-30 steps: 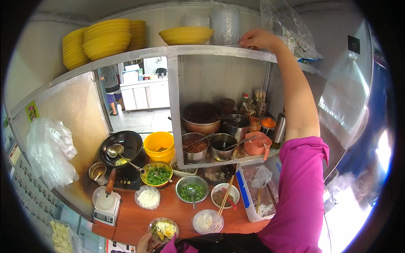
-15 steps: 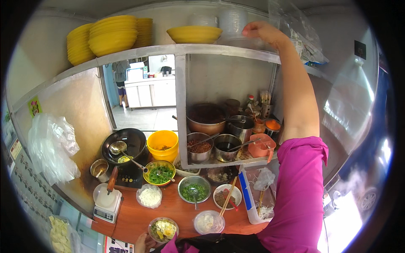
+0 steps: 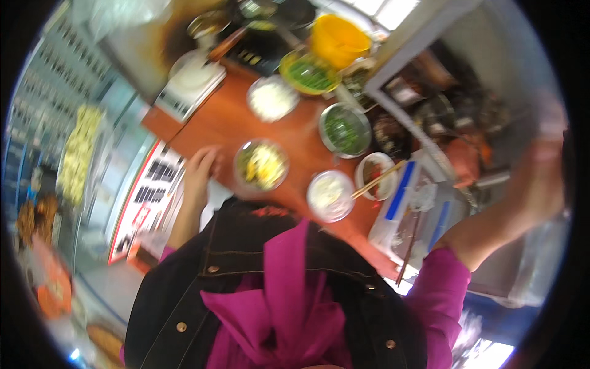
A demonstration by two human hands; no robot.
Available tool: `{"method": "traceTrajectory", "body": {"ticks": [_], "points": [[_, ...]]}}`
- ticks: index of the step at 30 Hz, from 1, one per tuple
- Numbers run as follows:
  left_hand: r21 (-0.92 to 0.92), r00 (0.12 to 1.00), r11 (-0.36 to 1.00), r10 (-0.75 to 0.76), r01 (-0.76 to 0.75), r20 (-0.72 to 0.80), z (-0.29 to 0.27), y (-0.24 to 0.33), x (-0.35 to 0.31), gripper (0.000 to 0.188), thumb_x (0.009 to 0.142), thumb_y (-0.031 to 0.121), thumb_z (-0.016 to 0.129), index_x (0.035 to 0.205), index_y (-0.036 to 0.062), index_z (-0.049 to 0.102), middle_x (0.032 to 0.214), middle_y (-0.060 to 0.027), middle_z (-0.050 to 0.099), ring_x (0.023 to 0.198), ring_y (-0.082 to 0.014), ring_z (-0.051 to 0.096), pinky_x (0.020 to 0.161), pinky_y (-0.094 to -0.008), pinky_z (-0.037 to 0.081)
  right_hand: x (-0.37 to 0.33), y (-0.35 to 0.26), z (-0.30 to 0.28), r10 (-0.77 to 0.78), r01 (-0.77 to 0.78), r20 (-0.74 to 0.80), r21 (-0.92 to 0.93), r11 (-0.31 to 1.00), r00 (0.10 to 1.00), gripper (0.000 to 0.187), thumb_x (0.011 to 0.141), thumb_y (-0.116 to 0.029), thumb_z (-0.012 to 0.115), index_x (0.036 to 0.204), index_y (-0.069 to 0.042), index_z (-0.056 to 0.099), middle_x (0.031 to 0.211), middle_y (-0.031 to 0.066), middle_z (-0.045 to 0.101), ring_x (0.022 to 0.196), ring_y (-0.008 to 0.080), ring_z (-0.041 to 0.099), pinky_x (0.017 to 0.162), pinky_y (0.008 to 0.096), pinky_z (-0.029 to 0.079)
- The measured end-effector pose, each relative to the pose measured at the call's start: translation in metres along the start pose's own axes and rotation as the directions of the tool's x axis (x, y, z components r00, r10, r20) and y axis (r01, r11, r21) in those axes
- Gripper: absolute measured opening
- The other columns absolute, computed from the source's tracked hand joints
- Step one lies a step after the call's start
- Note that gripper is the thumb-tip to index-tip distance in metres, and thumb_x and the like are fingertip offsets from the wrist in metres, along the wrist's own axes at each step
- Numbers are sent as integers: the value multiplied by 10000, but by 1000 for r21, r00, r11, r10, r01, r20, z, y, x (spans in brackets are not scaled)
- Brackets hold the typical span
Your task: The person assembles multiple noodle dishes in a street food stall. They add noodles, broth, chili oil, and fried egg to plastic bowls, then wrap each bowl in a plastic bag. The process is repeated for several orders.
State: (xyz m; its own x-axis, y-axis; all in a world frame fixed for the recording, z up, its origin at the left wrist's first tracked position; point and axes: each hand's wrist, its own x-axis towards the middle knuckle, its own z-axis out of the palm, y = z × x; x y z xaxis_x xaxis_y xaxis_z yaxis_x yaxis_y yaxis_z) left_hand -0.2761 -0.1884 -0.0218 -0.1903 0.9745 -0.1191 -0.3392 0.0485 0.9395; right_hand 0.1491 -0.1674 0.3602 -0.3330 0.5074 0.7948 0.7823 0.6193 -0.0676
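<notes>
My left hand (image 3: 201, 165) is at the table's front edge, its fingers loosely bent with nothing in them. Just right of it stands a clear plastic bowl (image 3: 263, 165) with yellow-and-white food, which the fingers do not touch. My right hand (image 3: 549, 138) is raised at the far right, smeared by motion; whether it holds something does not show. Farther right on the table sits another clear bowl of pale food (image 3: 330, 195). Beside that, a white bowl (image 3: 377, 176) of brown filling has wooden chopsticks (image 3: 381, 179) across it.
Behind are a bowl of white shreds (image 3: 273, 99), a steel bowl of chopped greens (image 3: 345, 130), a yellow-rimmed bowl of greens (image 3: 310, 74) and a yellow bucket (image 3: 340, 42). A scale (image 3: 190, 86) stands at the back left. A metal frame (image 3: 412, 123) borders the pots at right.
The view has tilted down and turned. My right hand has left the stacked clear plastic ware on the upper shelf. My left hand now shows apart from the bowl with yellow-and-white food.
</notes>
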Motion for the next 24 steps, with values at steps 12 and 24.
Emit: {"method": "traceTrajectory", "body": {"ticks": [12,24], "points": [[437,986,898,-113,50,121,12,-14,-1,326,954,170,532,1230,2,571,884,-69,603,705,-144,541,648,-263,448,-227,-124,305,-199,-116,555,481,869,808,210,756,-102,671,909,-41,541,1091,130,559,1083,320,526,921,433,414],[591,986,804,-39,-66,163,10,-48,9,342,894,145,615,1210,21,572,844,-71,579,754,-169,565,690,-288,459,-218,-120,324,59,-382,732,284,880,679,456,780,-152,707,1201,-85,544,1243,150,511,1147,361,485,927,444,444]]}}
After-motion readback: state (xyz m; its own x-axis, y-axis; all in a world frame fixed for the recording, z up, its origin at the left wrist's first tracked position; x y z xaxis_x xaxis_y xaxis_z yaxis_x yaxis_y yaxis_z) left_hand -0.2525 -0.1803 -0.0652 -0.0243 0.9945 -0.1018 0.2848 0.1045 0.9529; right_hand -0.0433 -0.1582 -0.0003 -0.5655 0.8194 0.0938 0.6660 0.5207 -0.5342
